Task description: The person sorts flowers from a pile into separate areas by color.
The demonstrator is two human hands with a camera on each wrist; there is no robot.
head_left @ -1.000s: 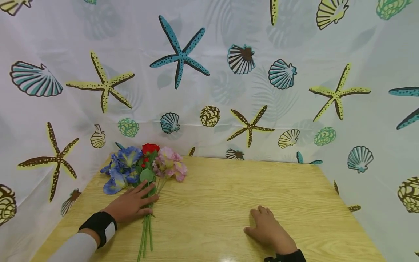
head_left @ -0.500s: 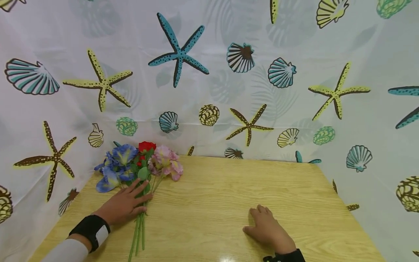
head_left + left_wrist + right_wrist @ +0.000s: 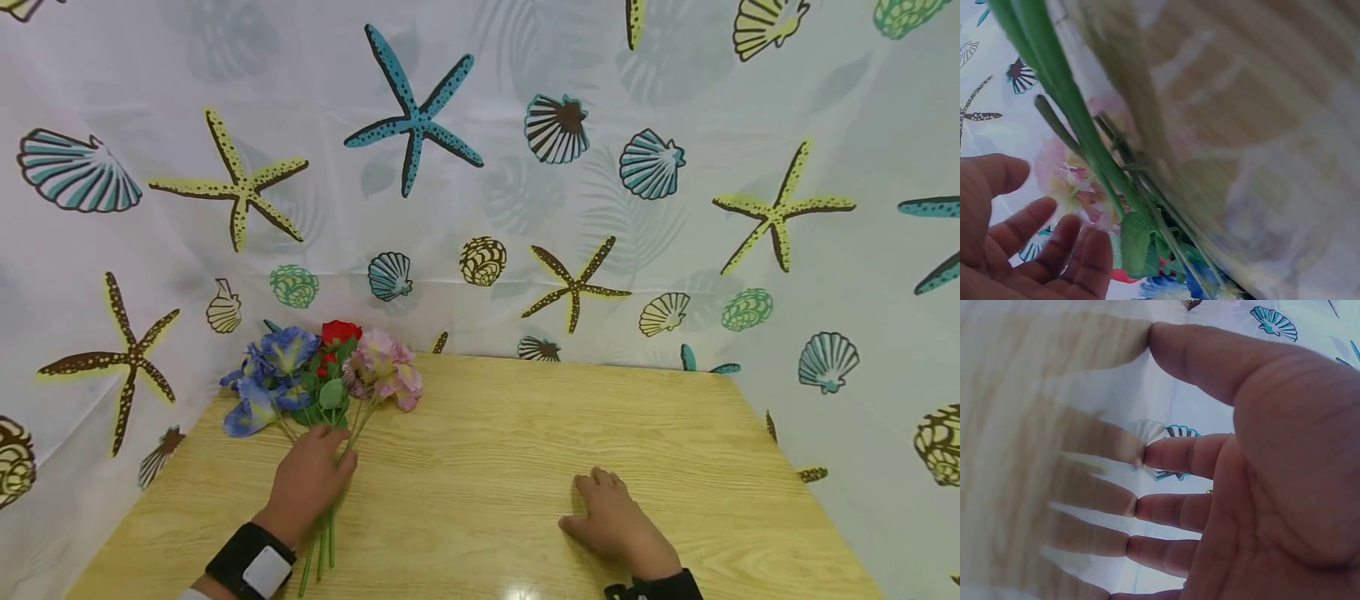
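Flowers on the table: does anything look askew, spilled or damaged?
Nothing stands out as spilled or damaged. The blue flowers, red rose and pink flowers lie bunched at the far left of the table. The green stems end a little unevenly, which seems normal for a loose bunch.

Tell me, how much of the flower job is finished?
Looks done: blue flowers, red flowers and pink flowers lie bunched together on the table.
In hand: the left hand is at their stems, fingers not gripping them.
Maybe left: picking them up, since they lie ungripped; the right hand rests apart.
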